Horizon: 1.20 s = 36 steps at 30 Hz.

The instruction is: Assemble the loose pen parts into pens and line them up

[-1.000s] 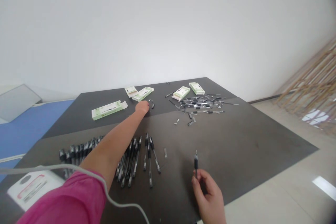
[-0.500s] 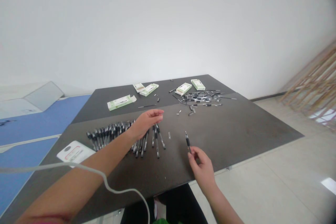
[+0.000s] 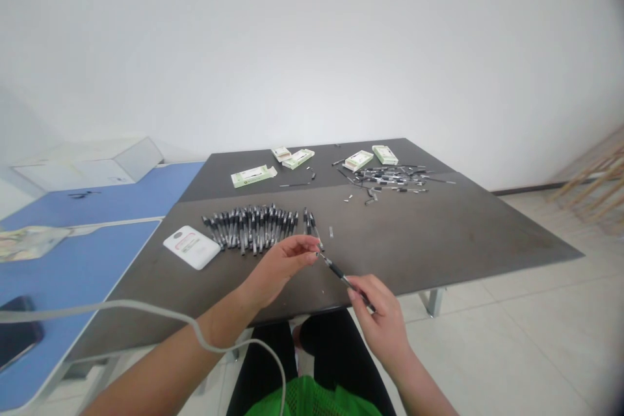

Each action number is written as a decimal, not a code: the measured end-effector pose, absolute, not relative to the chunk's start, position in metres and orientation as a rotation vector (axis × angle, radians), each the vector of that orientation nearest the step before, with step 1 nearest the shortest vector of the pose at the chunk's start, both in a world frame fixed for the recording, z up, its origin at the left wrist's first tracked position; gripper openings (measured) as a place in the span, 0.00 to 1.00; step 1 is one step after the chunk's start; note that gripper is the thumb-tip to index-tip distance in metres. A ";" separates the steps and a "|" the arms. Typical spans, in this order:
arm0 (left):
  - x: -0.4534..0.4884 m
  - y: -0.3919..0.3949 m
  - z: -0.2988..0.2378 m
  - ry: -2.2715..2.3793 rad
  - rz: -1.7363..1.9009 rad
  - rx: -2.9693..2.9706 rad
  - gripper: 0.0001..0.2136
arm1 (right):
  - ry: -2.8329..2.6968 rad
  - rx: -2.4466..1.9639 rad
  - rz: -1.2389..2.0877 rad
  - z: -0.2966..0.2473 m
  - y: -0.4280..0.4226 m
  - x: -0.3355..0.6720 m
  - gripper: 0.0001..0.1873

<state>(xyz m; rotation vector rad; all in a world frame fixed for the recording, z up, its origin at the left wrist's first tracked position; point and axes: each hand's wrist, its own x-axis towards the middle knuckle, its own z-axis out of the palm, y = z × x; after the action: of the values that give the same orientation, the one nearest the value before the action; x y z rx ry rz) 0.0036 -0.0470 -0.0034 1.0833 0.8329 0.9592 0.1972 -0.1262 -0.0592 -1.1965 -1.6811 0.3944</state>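
My right hand (image 3: 380, 318) is closed around a pen (image 3: 337, 270) with a clear barrel and black grip. The pen slants up to the left, its bare tip beside the fingertips of my left hand (image 3: 287, 263). Those left fingers are pinched together at the tip; a small dark spot shows between them, too small to name. Behind my left hand, a dense row of similar pens (image 3: 253, 227) lies side by side on the dark table (image 3: 439, 234). A small clear piece (image 3: 331, 232) lies just right of the row.
Loose pen parts (image 3: 394, 177) are heaped at the back right, near a green-and-white box (image 3: 358, 160). Another such box (image 3: 253, 176) lies at the back left. A white card (image 3: 192, 247) sits left of the pens. A white cable (image 3: 160, 313) crosses my left arm.
My left hand has come back from above the pen row to the pen's tip. The pen in my right hand has tilted left toward it. The view has shifted.
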 end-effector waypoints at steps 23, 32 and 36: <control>-0.006 -0.049 0.007 0.896 0.762 1.562 0.14 | -1.761 -1.260 0.456 -0.045 -0.127 0.202 0.15; 0.004 -0.055 0.003 0.809 0.941 1.350 0.13 | -0.902 -1.011 1.431 -0.047 -0.135 0.174 0.16; 0.005 -0.054 0.002 0.792 0.966 1.317 0.14 | -0.717 -0.858 1.774 -0.044 -0.134 0.168 0.18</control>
<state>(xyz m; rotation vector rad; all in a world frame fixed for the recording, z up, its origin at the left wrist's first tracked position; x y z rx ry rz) 0.0052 -0.0537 0.0020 1.3174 0.7918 0.9657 0.1679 -0.1342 -0.0441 -0.8579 -0.7173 1.7741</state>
